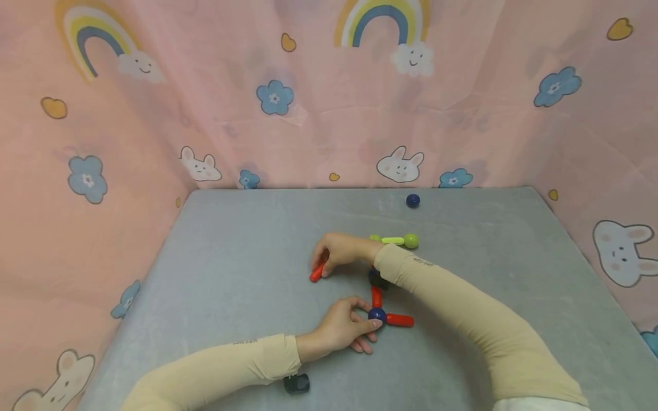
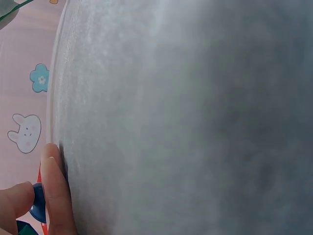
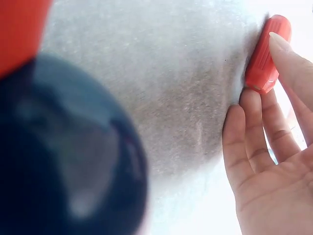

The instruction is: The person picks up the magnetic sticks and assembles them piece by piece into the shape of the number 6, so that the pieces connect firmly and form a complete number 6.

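Observation:
My left hand pinches a dark blue ball between thumb and fingers, low over the grey table. Joined to that ball are one red rod pointing right and another red rod pointing away from me. Farther forward and left, my right hand holds a loose red rod by its fingertips. In the right wrist view the thumb lies along this ribbed red rod. A large dark blue ball with red above it fills that view's left side. The right wrist partly hides this end in the head view.
Behind the right wrist lies a yellow-green rod between two green balls, the right one plainer to see. A single blue ball sits near the table's back edge. A patterned pink curtain surrounds the grey table.

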The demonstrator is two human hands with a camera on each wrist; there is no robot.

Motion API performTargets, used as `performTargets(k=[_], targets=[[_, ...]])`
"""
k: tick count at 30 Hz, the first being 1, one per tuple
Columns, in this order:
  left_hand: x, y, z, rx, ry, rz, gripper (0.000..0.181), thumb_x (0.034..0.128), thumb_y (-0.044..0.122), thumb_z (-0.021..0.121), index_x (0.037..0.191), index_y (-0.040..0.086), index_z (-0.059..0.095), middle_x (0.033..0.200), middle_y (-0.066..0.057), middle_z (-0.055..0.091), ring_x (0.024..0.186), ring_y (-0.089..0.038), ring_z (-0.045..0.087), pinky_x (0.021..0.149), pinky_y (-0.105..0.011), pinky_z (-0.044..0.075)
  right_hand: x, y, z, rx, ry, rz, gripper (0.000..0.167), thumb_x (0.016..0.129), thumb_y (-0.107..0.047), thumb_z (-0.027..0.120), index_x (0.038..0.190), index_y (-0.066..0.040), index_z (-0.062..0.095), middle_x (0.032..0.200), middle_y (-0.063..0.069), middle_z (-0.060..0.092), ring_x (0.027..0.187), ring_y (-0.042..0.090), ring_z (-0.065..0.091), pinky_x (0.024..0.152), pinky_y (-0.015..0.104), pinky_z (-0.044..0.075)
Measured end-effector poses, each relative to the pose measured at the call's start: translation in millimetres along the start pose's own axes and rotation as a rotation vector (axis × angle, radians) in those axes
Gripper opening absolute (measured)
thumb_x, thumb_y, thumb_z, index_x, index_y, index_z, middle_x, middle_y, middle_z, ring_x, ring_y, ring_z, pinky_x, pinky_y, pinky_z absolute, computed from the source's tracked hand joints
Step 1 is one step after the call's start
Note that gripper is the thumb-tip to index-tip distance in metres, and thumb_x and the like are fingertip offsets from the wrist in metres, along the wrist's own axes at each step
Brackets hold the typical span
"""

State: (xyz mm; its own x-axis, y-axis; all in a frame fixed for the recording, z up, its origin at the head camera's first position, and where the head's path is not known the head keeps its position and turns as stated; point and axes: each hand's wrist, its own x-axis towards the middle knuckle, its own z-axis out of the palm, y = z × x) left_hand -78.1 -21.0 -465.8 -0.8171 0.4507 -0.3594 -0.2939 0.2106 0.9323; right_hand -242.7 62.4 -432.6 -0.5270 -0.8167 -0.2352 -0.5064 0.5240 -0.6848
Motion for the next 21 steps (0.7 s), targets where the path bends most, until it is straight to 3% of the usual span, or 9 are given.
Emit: performTargets(k=[15,21], targets=[[0.3,-0.1,0.7,-0.005,-0.001,-0.01,0.031,0.0922,0.02,0.071,0.115,0.005,0.056,0.081,-0.023,0.075,0.049,-0.01,0.067,0.046,-0.027,0.055,0.3,-3.3,2.0,-0.016,0.006,0.007,0.019,0.075,-0.009,0.085,0.091,-0.016,0.079,0.091,-0.002,0.074,0.079,0.004,0.058,0.073,0.018,0.048],[-0.9,1.7,0.5,-0.014,-0.007,-0.009,0.03,0.0923,0.019,0.071,0.115,0.005,0.056,0.081,-0.023,0.075,0.049,-0.009,0.066,0.046,-0.027,0.055,-3.5,-3.4,0.4,0.004,0.047,-0.016,0.017,0.076,-0.009,0.084,0.092,-0.013,0.079,0.09,0.001,0.074,0.077,0.004,0.058,0.072,0.018,0.048]])
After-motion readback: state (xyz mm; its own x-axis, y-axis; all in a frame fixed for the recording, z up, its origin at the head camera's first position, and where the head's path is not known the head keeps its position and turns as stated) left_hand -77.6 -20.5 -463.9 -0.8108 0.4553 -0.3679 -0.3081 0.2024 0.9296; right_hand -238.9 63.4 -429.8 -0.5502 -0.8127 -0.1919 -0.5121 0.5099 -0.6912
